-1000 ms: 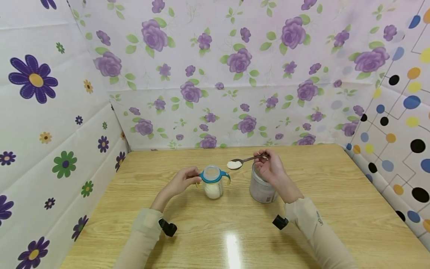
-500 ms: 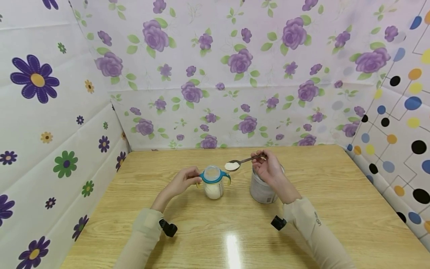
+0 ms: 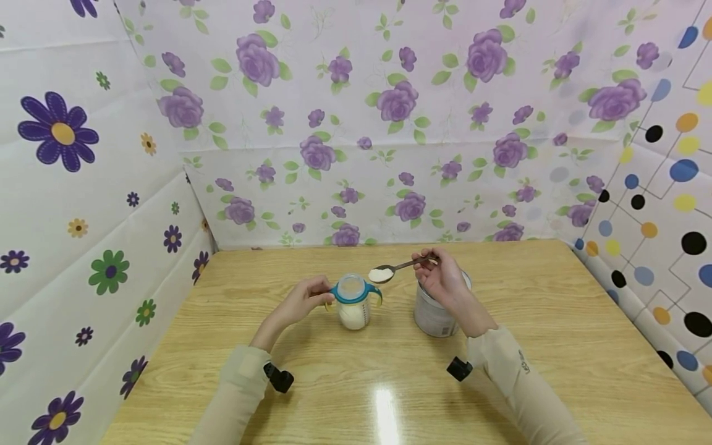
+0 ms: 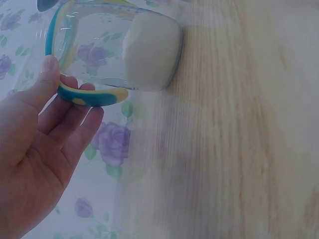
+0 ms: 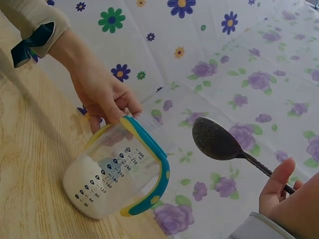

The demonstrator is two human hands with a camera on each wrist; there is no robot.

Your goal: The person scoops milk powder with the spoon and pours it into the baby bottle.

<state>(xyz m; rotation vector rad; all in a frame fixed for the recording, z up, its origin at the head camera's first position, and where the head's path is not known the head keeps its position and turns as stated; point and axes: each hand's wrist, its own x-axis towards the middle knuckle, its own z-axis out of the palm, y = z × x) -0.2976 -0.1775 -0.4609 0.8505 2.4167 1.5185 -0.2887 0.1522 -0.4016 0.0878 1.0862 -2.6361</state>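
Observation:
A clear baby bottle (image 3: 346, 312) with a blue and yellow two-handled ring stands uncapped on the table, white powder filling its lower part. My left hand (image 3: 305, 298) grips its left handle (image 4: 92, 97), thumb at the top of the ring and fingers behind. With my right hand (image 3: 445, 281) I hold a dark spoon (image 3: 406, 264) by its handle; a heap of white powder (image 3: 381, 274) lies in its bowl. The bowl is just right of the bottle's mouth and a little higher. In the right wrist view only the underside of the spoon (image 5: 214, 139) shows.
A grey tin (image 3: 434, 318) stands on the wooden table (image 3: 334, 395) beneath my right hand, which partly covers its top. Flowered cloth (image 3: 356, 154) hangs behind the table and at the left, and dotted cloth (image 3: 662, 247) at the right.
My right hand has moved slightly left, bringing the loaded spoon closer to the bottle's mouth. My left hand and the bottle have stayed in place.

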